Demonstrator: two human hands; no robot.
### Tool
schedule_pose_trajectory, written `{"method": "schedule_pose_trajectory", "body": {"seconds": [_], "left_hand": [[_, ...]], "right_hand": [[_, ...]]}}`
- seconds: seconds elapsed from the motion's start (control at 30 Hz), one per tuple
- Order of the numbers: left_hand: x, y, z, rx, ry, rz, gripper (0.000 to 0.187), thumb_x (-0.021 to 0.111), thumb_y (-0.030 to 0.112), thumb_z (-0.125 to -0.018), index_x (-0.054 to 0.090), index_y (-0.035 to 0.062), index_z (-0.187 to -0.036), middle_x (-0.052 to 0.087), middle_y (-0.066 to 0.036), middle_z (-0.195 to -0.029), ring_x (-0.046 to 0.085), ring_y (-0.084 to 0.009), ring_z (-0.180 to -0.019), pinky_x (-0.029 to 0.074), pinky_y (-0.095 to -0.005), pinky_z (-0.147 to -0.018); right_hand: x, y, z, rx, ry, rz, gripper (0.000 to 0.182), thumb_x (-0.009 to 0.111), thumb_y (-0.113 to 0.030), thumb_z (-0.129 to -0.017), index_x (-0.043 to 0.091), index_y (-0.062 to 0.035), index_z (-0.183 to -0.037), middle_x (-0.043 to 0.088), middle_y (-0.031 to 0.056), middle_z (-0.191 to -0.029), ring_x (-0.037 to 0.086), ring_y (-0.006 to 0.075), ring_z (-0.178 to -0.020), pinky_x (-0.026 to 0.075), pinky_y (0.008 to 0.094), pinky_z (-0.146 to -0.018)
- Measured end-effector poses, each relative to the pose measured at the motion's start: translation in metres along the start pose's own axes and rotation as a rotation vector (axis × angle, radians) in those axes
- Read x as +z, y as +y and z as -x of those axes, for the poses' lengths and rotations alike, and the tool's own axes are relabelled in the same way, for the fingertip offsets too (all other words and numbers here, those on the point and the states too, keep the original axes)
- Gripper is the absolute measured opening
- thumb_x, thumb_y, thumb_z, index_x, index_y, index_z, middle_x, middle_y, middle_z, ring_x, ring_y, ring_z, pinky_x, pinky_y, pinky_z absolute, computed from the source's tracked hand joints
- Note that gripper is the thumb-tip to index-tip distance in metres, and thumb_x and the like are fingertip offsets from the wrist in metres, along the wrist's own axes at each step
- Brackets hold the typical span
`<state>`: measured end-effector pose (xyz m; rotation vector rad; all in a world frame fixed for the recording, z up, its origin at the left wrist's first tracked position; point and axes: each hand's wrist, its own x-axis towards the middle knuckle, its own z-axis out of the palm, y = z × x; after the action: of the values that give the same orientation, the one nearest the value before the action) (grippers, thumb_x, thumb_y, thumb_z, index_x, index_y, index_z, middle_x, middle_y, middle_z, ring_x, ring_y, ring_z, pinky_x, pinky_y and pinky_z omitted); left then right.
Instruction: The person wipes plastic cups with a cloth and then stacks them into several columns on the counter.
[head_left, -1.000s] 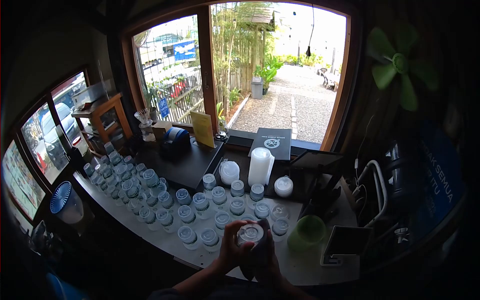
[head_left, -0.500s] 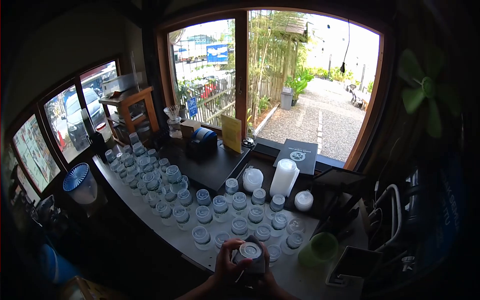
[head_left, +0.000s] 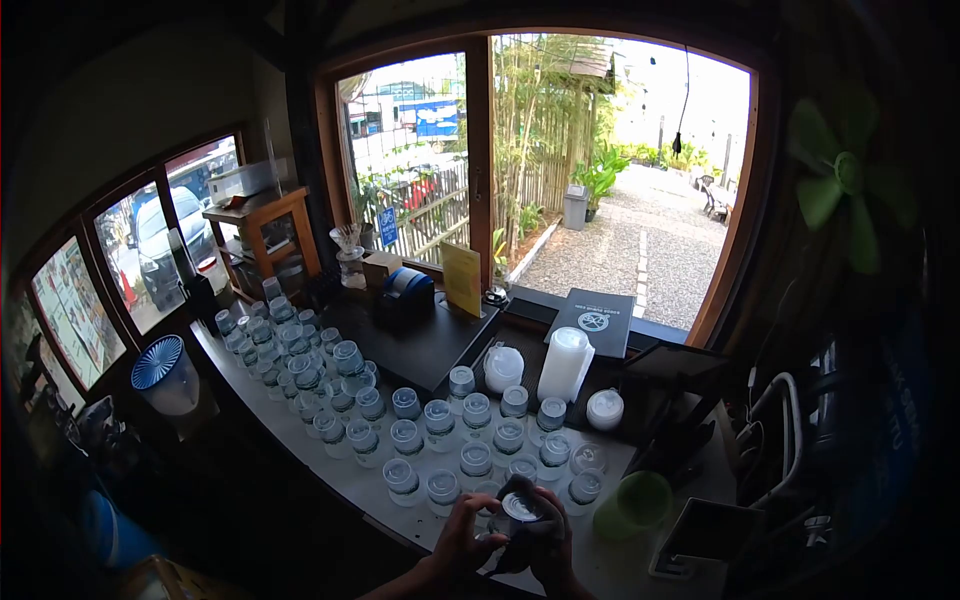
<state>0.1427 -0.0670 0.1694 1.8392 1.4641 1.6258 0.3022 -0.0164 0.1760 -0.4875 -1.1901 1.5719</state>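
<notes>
Both hands are together at the near counter edge, clamped on one jar (head_left: 522,508). Left hand (head_left: 462,540) grips its left side; right hand (head_left: 553,540) wraps the right side with a dark cloth (head_left: 512,548). Just beyond stand rows of upright jars (head_left: 440,440) on the counter (head_left: 620,560). A green cup (head_left: 636,500) stands to the right. Farther back: white containers (head_left: 565,362), printer (head_left: 405,292), window (head_left: 620,170).

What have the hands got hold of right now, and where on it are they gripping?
Both hands hold one small clear jar above the counter's near edge. The left hand and the right hand wrap its sides, with a dark cloth bunched under it; the lidded top stays uncovered.
</notes>
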Motion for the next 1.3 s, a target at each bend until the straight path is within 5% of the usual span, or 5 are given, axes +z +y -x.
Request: {"method": "schedule_pose_trajectory", "body": {"seconds": [0.27, 0.5, 0.7, 1.03, 1.3], "left_hand": [[-0.02, 0.007, 0.003, -0.572, -0.534, 0.467, 0.096, 0.075, 0.03, -0.091, 0.015, 0.0109, -0.163, 0.044, -0.023, -0.15, 0.048, -0.0315, -0.136, 0.038, -0.0434, -0.113], [-0.049, 0.016, -0.024, -0.683, -0.834, 0.272, 0.094, 0.075, 0.032, -0.091, 0.018, 0.0119, -0.163, 0.054, -0.02, -0.144, 0.056, -0.0275, -0.128, 0.045, -0.0385, -0.107], [-0.039, 0.014, -0.019, -0.281, -0.703, -0.128, 0.087, 0.074, 0.038, -0.092, 0.027, 0.0092, -0.159, 0.058, -0.025, -0.13, 0.063, -0.0343, -0.116, 0.051, -0.0433, -0.098], [0.006, 0.02, -0.006, -0.549, -0.44, 0.399, 0.081, 0.072, 0.027, -0.096, 0.025, 0.0094, -0.158, 0.058, -0.02, -0.133, 0.062, -0.0256, -0.117, 0.051, -0.0369, -0.098], [0.023, -0.014, 0.003, -0.471, -0.066, 0.549, 0.071, 0.064, 0.024, -0.101, 0.013, 0.0074, -0.147, 0.054, -0.023, -0.132, 0.06, -0.0269, -0.118, 0.051, -0.0377, -0.096]], "right_hand": [[-0.028, -0.022, -0.02, -0.182, -0.286, 0.519, 0.028, 0.069, -0.008, -0.093, 0.06, -0.0068, -0.119, 0.058, 0.018, -0.134, 0.058, 0.0263, -0.123, 0.05, 0.0375, -0.099], [-0.029, -0.027, -0.02, 0.262, -0.404, 0.176, 0.055, 0.069, 0.01, -0.085, 0.055, -0.0098, -0.134, 0.056, 0.0129, -0.143, 0.061, 0.0211, -0.118, 0.05, 0.0341, -0.098], [-0.015, -0.016, -0.017, -0.037, -0.2, 0.503, 0.046, 0.064, -0.001, -0.093, 0.057, -0.006, -0.138, 0.065, 0.0148, -0.128, 0.065, 0.0222, -0.111, 0.053, 0.0345, -0.093], [-0.028, 0.003, -0.04, -0.697, 0.24, 0.656, 0.025, 0.082, -0.013, -0.078, 0.07, -0.0013, -0.097, 0.072, 0.0115, -0.081, 0.071, 0.0232, -0.075, 0.055, 0.0338, -0.082], [0.001, -0.015, -0.029, -0.515, -0.25, 0.824, 0.071, 0.071, -0.001, -0.083, 0.047, -0.0087, -0.149, 0.034, 0.0277, -0.157, 0.035, 0.047, -0.145, 0.038, 0.0481, -0.114]]}}
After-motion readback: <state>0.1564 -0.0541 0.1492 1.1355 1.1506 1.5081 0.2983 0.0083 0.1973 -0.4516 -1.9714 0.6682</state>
